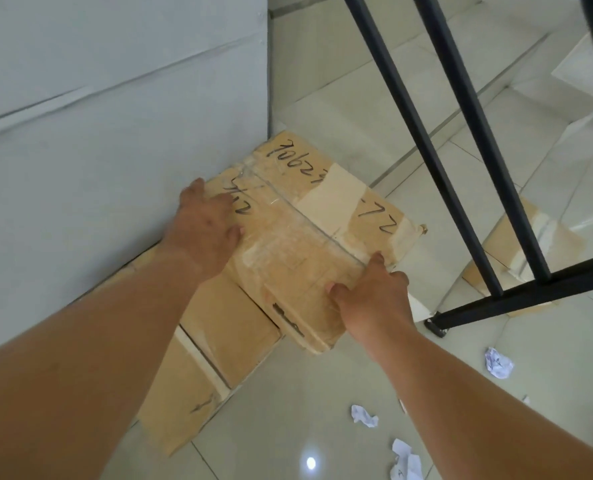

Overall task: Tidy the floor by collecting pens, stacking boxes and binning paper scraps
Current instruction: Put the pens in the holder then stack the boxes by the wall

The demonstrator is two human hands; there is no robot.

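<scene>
A taped cardboard box with black handwritten numbers lies on top of a larger cardboard box beside the wall. My left hand holds the upper box at its left edge, fingers curled over the side. My right hand grips its near right corner, thumb on top. Three crumpled paper scraps lie on the tiled floor at the lower right: one, a second, a third. No pen shows.
A pale wall runs along the left. Black metal furniture legs and a low crossbar stand at the right. Another cardboard box lies behind those legs. Glossy tiles cover the floor.
</scene>
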